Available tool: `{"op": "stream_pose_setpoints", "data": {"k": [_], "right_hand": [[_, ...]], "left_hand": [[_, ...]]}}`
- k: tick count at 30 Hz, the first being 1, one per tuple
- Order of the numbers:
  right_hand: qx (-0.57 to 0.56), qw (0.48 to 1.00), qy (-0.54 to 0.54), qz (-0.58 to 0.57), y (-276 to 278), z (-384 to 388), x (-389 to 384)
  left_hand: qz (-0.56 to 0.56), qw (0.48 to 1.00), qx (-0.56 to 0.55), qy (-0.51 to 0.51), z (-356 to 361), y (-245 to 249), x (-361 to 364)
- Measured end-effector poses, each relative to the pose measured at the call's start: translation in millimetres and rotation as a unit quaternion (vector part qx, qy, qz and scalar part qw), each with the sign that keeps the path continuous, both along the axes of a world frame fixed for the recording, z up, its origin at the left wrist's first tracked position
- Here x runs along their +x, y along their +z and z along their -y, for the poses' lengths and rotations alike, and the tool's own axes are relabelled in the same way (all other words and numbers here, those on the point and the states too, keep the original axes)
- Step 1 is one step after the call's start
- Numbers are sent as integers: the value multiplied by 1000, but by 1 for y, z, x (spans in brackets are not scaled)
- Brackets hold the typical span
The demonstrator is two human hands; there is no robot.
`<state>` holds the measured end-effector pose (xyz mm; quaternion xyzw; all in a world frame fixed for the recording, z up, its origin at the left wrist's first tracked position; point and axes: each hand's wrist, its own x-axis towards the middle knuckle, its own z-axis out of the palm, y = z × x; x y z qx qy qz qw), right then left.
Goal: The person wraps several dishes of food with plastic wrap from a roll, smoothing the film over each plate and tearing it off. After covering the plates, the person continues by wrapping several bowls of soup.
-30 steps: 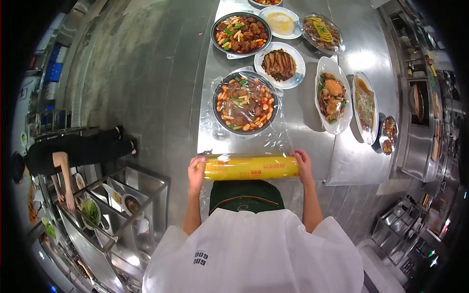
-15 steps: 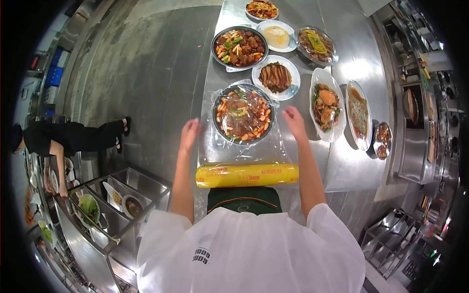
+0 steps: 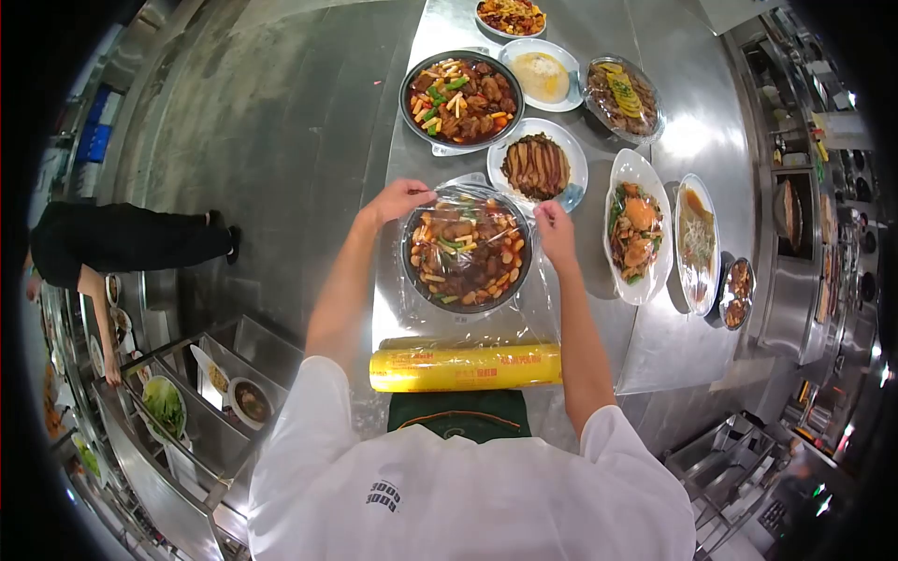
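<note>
- My left hand [image 3: 398, 198] has let go of the roll [image 3: 465, 367] and now sits on the cling film [image 3: 538, 304] at the bowl's [image 3: 405, 257] 11 o'clock rim.
- My right hand [image 3: 557, 232] left the roll too, now at 2 o'clock.
- The roll lies unheld at 6 o'clock.

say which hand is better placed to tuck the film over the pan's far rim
Probably the left hand: its fingers hold the film at the pan's far-left rim. The right hand sits lower, at the right side.
</note>
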<state>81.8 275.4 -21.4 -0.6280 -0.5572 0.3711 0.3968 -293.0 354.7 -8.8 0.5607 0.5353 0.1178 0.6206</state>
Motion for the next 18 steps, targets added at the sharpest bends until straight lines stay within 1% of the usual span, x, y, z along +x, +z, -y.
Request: {"op": "stream_pose_setpoints", "data": {"k": [1,3,5,6,7,8,9,10,11,12,13,14,15,17,18], "right_hand": [[-5,1000,-1,0,-1,-2,-1],[-47,983,-18,-177,-2,-6,-3],[-33,984,-18,-176,-3,-9,-8],[-16,985,-15,-173,-2,-11,-10],[-18,984,-18,-174,-2,-12,-13],[-29,985,-29,-170,-1,-13,-16],[-40,985,-40,-165,0,-15,-19],[-42,984,-41,-166,0,-17,-22],[-51,981,-60,-179,0,-19,-26],[-59,977,-78,-191,1,-21,-29],[-61,976,-78,-192,3,-24,-30],[-44,982,-73,-169,5,-24,-32],[-27,987,-67,-145,3,-24,-32],[-15,985,-52,-161,2,-27,-31],[-2,984,-39,-175,4,-26,-30]], "left_hand": [[10,1000,13,1,0,-2,-4],[18,1000,22,0,1,-2,-6],[-68,979,191,16,7,1,-6],[-69,979,189,14,6,-6,-5],[-50,964,236,109,5,-17,-3],[-30,937,282,203,4,-28,-2],[-31,938,281,201,4,-18,4],[95,934,158,306,3,2,12],[217,890,29,399,3,14,17],[216,891,29,399,1,13,16],[183,911,35,368,-3,13,14],[150,929,40,336,-5,11,12],[148,929,38,337,-4,5,11],[90,971,30,220,-5,-6,11],[71,989,-17,128,-6,-2,4]]}}
